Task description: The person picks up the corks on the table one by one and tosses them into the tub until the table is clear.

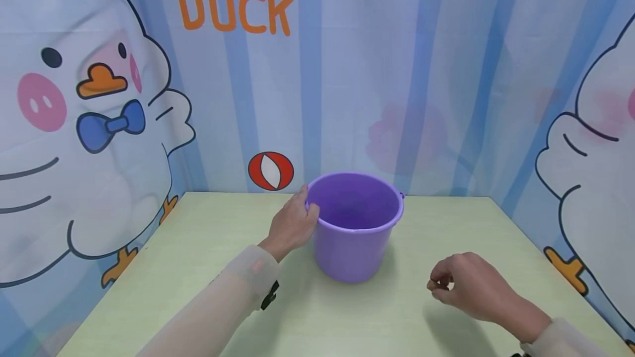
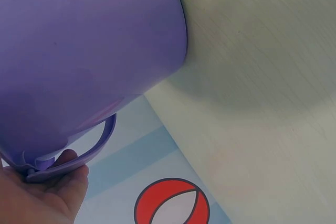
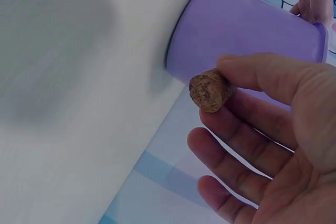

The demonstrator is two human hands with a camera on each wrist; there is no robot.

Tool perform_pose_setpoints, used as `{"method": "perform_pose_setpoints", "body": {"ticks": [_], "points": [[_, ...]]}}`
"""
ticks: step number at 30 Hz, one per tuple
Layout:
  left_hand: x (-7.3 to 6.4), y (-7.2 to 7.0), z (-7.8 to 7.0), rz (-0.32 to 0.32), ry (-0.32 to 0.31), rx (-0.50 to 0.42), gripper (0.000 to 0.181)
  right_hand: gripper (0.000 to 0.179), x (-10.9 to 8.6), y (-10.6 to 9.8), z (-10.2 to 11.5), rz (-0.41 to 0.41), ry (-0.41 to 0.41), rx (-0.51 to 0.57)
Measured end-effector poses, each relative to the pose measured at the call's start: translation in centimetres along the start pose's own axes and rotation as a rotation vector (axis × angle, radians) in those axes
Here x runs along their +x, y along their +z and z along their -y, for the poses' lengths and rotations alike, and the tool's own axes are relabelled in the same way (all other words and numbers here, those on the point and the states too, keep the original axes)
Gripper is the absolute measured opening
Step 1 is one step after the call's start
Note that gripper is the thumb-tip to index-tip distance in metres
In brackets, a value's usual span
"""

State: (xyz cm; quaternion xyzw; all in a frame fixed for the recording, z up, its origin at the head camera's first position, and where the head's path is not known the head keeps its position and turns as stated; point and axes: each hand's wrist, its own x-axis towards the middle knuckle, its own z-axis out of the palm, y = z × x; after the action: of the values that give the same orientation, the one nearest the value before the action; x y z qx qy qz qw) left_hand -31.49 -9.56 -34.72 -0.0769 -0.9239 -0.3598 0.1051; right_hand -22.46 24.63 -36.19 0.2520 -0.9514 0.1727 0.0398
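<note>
A purple plastic bucket [image 1: 351, 255] stands upright on the pale table. At its left rim my left hand [image 1: 294, 222] holds on, fingers on the outer side and thumb near the edge. In the left wrist view the fingers lie behind the bucket's handle [image 2: 107, 136], close to where it joins the rim. My right hand [image 1: 473, 288] is above the table, to the right of the bucket and apart from it. Between thumb and index finger it pinches a brown cork [image 3: 209, 92], with the other fingers loosely bent. The cork is mostly hidden by the fingers in the head view.
The pale wood-grain table [image 1: 198, 269] runs back to a blue-striped curtain [image 1: 342, 70] printed with ducks. Curtain panels also hang at the left and right sides. A red and white ball [image 1: 270, 171] is printed on the curtain behind the bucket.
</note>
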Motion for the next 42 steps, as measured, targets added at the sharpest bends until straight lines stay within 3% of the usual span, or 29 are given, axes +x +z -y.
{"method": "perform_pose_setpoints", "body": {"ticks": [11,26,42], "points": [[0.0,0.0,-0.1,0.002,-0.008,0.003,0.067,0.015,0.6,-1.0,0.8,-0.043,-0.007,-0.016],[0.1,0.0,0.0,0.005,-0.013,-0.012,0.066,0.018,1.2,-2.1,2.0,-0.124,0.007,-0.041],[-0.1,-0.1,-0.2,0.002,-0.010,-0.009,0.066,0.017,2.1,-3.0,2.9,-0.232,-0.039,-0.046]]}}
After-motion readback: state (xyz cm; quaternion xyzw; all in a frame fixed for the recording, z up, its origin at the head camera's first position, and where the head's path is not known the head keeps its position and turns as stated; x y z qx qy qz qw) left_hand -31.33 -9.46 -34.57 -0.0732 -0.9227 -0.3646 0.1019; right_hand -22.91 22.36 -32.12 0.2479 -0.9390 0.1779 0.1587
